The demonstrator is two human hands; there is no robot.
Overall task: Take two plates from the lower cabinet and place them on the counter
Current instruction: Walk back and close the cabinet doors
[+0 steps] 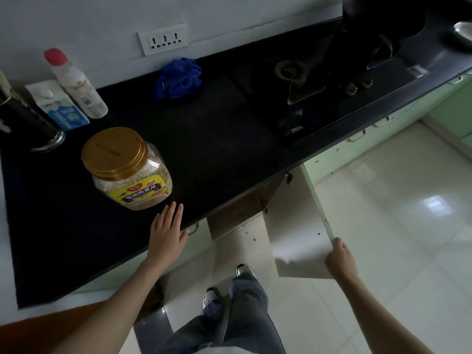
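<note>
A person stands at a dark bench [209,149] that runs from seven o'clock up to two o'clock across the room. The left hand [167,232] lies flat on the front edge of the bench, fingers [173,213] stretched and spread, its grip fully open and holding nothing. Just past those fingers, toward eleven o'clock, stands a clear jar [127,168] with a gold lid, grain showing inside it. The right hand [341,258] is curled over the outer edge of a pale cabinet door [296,226], which is swung wide out over the tiled floor [396,213]; the grip is closed around that edge. The lower cabinet [245,204] stands open below the bench at about twelve o'clock from the person's feet, but its inside is dark, and I cannot make out any plates there or anywhere on the bench. Farther back, at ten o'clock, a white bottle [76,84] with a red cap stands beside a blue and white carton [57,106], with a dark metal cylinder [28,121] to their left. A crumpled blue cloth [180,77] lies near the wall under a socket strip [163,39]. At one o'clock a gas hob [306,90] is set into the bench, with a black pan [380,19] over its far burner. Below, jeans legs and two light shoes [210,297] face the cabinet.
</note>
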